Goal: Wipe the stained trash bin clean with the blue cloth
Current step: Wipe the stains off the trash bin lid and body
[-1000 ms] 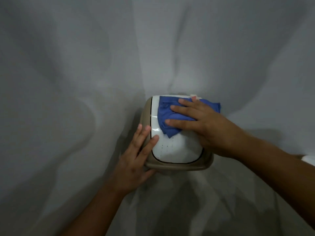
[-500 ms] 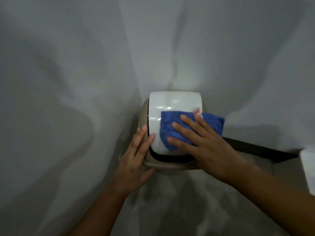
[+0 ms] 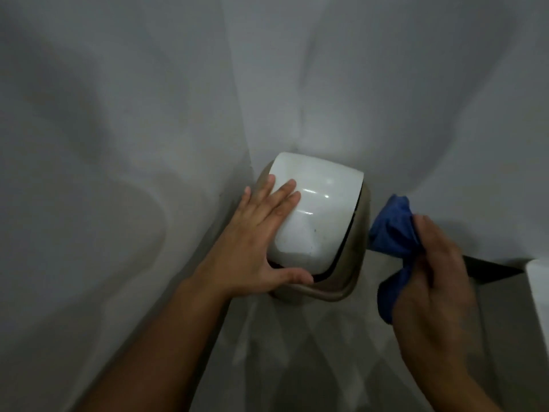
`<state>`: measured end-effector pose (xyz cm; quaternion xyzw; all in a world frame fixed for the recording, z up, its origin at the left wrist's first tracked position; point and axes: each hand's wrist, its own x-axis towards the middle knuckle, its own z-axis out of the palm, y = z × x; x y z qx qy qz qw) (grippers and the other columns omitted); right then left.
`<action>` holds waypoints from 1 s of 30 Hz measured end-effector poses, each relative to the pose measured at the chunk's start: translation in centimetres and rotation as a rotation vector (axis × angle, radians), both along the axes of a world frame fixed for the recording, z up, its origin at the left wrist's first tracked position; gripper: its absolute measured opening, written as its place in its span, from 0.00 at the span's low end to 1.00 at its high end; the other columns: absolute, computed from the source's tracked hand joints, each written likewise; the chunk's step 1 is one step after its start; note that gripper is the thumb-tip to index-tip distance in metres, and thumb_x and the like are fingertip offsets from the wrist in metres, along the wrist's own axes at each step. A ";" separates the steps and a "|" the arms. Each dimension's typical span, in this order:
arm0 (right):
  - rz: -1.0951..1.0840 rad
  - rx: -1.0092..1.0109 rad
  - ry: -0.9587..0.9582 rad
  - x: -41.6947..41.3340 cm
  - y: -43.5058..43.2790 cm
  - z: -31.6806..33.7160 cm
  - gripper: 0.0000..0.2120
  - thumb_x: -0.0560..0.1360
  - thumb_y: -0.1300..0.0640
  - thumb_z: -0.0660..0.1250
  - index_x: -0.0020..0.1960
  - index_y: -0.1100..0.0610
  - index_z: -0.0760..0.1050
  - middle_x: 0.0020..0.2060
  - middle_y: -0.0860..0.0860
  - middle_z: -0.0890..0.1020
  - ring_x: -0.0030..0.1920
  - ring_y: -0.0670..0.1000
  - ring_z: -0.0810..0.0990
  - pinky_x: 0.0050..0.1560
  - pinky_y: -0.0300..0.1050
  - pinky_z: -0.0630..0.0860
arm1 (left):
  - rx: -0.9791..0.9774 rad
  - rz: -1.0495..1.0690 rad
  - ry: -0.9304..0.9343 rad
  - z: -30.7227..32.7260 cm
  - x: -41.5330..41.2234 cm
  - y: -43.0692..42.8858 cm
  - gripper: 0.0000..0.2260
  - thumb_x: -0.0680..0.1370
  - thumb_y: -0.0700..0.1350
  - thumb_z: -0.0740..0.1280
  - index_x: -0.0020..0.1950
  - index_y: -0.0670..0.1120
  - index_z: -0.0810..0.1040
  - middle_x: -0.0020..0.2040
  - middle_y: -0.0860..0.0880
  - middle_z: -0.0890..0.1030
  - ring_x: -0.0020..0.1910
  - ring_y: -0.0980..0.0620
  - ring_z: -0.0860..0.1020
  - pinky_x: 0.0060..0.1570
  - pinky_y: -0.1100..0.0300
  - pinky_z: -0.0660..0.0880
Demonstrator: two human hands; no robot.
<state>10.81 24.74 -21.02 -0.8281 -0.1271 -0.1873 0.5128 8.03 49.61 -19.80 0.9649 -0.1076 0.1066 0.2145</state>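
Observation:
A small trash bin (image 3: pixel 350 281) with a beige body and a glossy white swing lid (image 3: pixel 320 209) stands in a wall corner on the floor. A few dark specks show low on the lid. My left hand (image 3: pixel 255 239) lies flat against the lid's left side, fingers spread, thumb hooked at the lid's front lower edge. My right hand (image 3: pixel 430 278) is off to the right of the bin, apart from it, bunching the blue cloth (image 3: pixel 392 233), which hangs from my fingers.
White walls (image 3: pixel 148 114) meet in a corner right behind the bin. A dark strip (image 3: pixel 490 272) runs along the wall base at right. A white object's edge (image 3: pixel 540 295) shows at the far right. Grey floor (image 3: pixel 297 367) lies in front.
My right hand lifted the blue cloth off the lid and drew it away to the right, bunching it. My left hand shifted from the bin's rim up onto the lid's left side.

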 end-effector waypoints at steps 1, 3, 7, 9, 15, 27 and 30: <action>-0.045 0.051 0.029 -0.7 -0.2 -0.1 0.21 0.78 0.66 0.56 0.68 0.52 0.69 0.66 0.57 0.72 0.67 0.53 0.70 0.69 0.56 0.65 | -0.009 -0.007 0.027 0.3 0.3 0.2 0.51 0.66 0.75 0.65 0.79 0.46 0.56 0.81 0.49 0.54 0.80 0.49 0.46 0.75 0.36 0.51; -0.090 0.064 0.021 -1.9 0.3 -0.2 0.21 0.77 0.68 0.57 0.68 0.56 0.69 0.65 0.59 0.73 0.66 0.54 0.71 0.68 0.56 0.66 | -0.008 -0.017 0.052 0.6 0.6 0.7 0.52 0.64 0.75 0.66 0.79 0.48 0.55 0.80 0.50 0.54 0.80 0.51 0.47 0.75 0.38 0.54; -0.101 0.070 0.031 -2.7 3.4 -0.4 0.20 0.76 0.67 0.56 0.68 0.62 0.69 0.65 0.61 0.72 0.66 0.55 0.70 0.69 0.39 0.63 | -0.062 0.049 0.219 0.7 0.2 1.8 0.58 0.57 0.76 0.69 0.78 0.60 0.45 0.80 0.61 0.41 0.78 0.49 0.47 0.74 0.42 0.55; -0.071 0.065 0.062 -2.6 4.6 -0.9 0.20 0.78 0.63 0.55 0.69 0.61 0.68 0.67 0.61 0.70 0.69 0.55 0.68 0.70 0.43 0.63 | -0.173 0.115 0.285 0.9 -0.2 1.8 0.56 0.57 0.74 0.72 0.77 0.64 0.44 0.78 0.64 0.39 0.77 0.52 0.48 0.73 0.45 0.56; 0.011 -0.010 0.032 0.7 3.5 -1.7 0.21 0.79 0.62 0.54 0.72 0.58 0.64 0.70 0.60 0.67 0.68 0.47 0.65 0.66 0.28 0.59 | -0.327 0.204 0.230 1.8 -2.5 -0.1 0.39 0.66 0.72 0.65 0.75 0.66 0.56 0.76 0.66 0.51 0.74 0.56 0.61 0.69 0.55 0.65; -0.010 0.002 -0.061 0.9 1.9 -0.4 0.20 0.80 0.60 0.53 0.71 0.55 0.65 0.68 0.58 0.70 0.69 0.50 0.68 0.68 0.40 0.64 | 0.195 -0.033 0.309 3.5 -0.6 0.8 0.60 0.57 0.58 0.82 0.79 0.55 0.47 0.80 0.53 0.43 0.79 0.49 0.40 0.76 0.49 0.48; 0.054 -0.213 -0.110 -2.9 4.5 -2.3 0.19 0.82 0.56 0.48 0.71 0.54 0.62 0.72 0.58 0.64 0.73 0.57 0.59 0.73 0.55 0.57 | 0.206 -0.026 0.270 3.5 -0.3 1.0 0.59 0.57 0.54 0.83 0.79 0.53 0.51 0.81 0.48 0.49 0.79 0.46 0.45 0.76 0.48 0.51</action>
